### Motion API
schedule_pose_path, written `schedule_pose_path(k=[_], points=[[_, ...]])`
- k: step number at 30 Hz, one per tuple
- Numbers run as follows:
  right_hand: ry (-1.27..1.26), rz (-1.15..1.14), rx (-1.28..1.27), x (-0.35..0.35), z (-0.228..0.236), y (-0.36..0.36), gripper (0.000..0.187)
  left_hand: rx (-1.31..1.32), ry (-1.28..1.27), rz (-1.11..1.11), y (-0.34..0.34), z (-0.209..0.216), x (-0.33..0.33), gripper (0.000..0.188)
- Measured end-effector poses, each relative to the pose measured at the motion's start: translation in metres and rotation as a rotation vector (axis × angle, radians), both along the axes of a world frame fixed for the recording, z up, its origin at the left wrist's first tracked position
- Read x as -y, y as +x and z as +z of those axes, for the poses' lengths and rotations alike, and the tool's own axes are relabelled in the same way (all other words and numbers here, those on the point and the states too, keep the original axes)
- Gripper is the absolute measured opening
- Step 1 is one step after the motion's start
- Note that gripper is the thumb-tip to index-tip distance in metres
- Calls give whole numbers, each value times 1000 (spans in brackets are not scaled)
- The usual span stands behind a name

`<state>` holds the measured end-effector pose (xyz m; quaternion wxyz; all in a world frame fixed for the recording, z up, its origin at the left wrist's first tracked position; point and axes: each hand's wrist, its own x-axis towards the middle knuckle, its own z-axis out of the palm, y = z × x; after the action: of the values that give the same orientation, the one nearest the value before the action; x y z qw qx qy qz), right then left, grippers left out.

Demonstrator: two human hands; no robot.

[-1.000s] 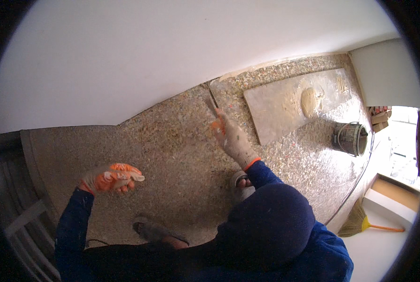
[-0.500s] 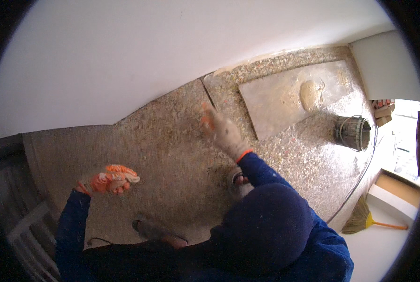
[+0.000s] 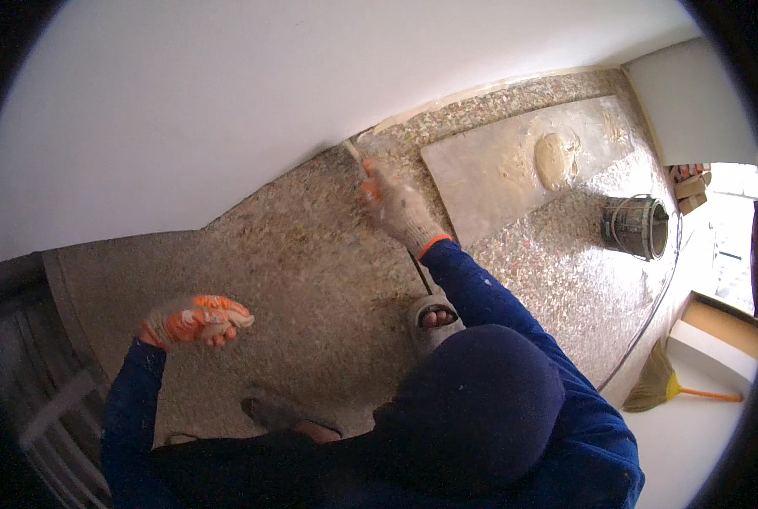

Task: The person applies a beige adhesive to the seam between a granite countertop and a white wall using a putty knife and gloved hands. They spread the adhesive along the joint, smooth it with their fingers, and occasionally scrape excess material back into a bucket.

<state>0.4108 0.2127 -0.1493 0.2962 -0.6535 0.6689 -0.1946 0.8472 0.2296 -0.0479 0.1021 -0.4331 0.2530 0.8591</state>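
Note:
My right hand (image 3: 396, 204), in a cream knitted glove with orange on its fingers, reaches out to the foot of the white wall (image 3: 252, 93). From its closed fingers a thin pale strip-like tool (image 3: 352, 153) sticks out toward the wall's bottom edge; its exact kind is unclear. My left hand (image 3: 199, 322), in an orange-coated glove with pale smears, hangs over the floor on the left with its fingers curled. Whether something pale lies in those fingers I cannot make out.
A grey board (image 3: 481, 178) bearing a mound of beige paste (image 3: 555, 161) lies on the speckled floor (image 3: 311, 246). To its right stands a dirty bucket (image 3: 635, 227). A cable (image 3: 642, 339) runs past a broom (image 3: 657, 386). My sandalled foot (image 3: 434, 318) is below the right forearm.
My right hand has moved slightly up toward the wall, and the pale strip now shows beyond its fingers. The left hand keeps nearly the same place and curl.

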Motion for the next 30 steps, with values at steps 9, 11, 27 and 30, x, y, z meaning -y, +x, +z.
schedule_pose_path(k=[9,11,27,30], points=[[-17,42,-118,-15,-1,-3,64,17,62,10,7,-2,-4,70],[-160,-42,-159,2,-13,-8,60,-9,122,18,5,-3,-4,70],[489,-155,738,-111,58,-96,42,-18,-61,-5,-11,-5,7,61],[400,-544,644,-156,65,-160,33,-3,-35,17,-20,-7,13,60]])
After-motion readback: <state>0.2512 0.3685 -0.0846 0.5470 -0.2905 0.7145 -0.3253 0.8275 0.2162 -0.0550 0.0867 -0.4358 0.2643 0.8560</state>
